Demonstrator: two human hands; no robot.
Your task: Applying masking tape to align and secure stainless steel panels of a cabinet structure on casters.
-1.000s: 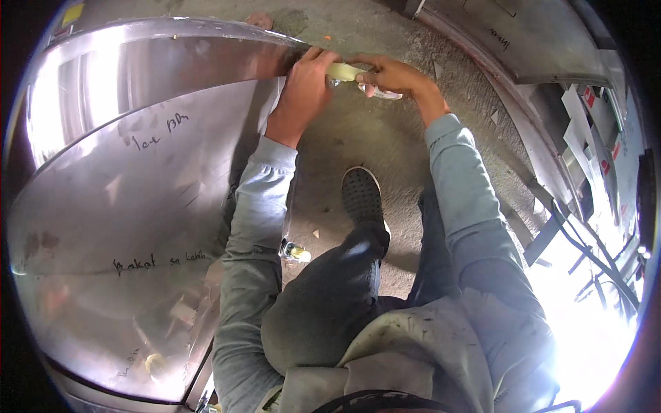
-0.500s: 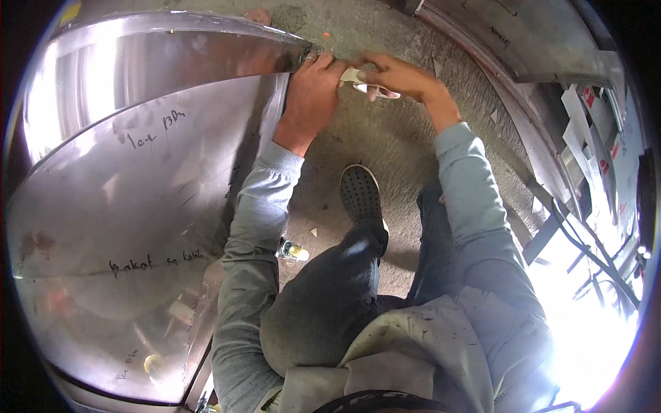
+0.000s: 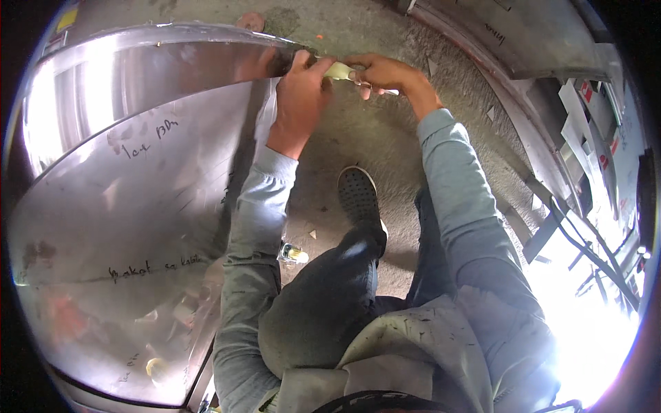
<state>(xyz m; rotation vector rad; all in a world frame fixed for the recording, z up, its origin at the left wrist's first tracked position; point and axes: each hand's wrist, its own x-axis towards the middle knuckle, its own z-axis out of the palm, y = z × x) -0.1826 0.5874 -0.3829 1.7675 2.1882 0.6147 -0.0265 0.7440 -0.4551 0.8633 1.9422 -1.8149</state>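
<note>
Both my hands meet at the far corner of a shiny metal panel with handwriting on it. Between them runs a pale yellow-green strip, like a short length of tape. My left hand is closed beside the panel's corner, its thumb and finger at the strip's left end. My right hand curls round the strip's other end and a thin white ring-like piece, seen nearly edge-on between the fingers. It looks like a tape roll, mostly hidden by the hand.
Rough concrete floor lies below, with small scraps on it. A yellow-and-clear object lies by my left forearm. A reddish disc sits beyond the panel. On the right are metal sheets and a pile of offcuts.
Both hands have shifted slightly left. More of the pale strip shows between them, and the white ring-like piece has turned from an open oval to nearly edge-on.
</note>
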